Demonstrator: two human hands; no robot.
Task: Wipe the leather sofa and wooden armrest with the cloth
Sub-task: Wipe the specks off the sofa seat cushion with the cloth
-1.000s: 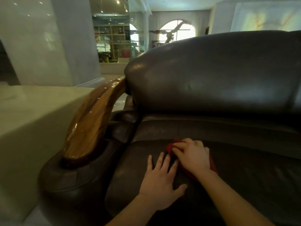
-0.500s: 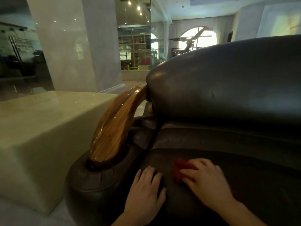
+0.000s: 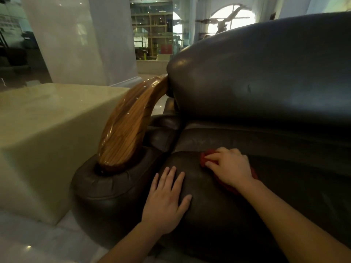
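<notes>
The dark brown leather sofa [image 3: 266, 76] fills the right half of the head view. Its glossy curved wooden armrest [image 3: 127, 126] rises from a leather roll at the left end. A red cloth [image 3: 206, 158] lies on the seat cushion, mostly hidden under my right hand [image 3: 229, 168], which presses on it with fingers curled over its left edge. My left hand [image 3: 165, 198] rests flat on the seat cushion with fingers spread, in front and to the left of the cloth, holding nothing.
A pale polished stone block [image 3: 43, 130] stands close against the sofa's left side. Behind it rises a wide white pillar [image 3: 79, 38]. Light tiled floor [image 3: 38, 243] shows at the bottom left. Shelves and an arched window lie far behind.
The view has shifted left and closer, so the sofa sits further right in frame. My right hand with the cloth has slid toward the back of the seat; my left hand stays flat, fingers now spread.
</notes>
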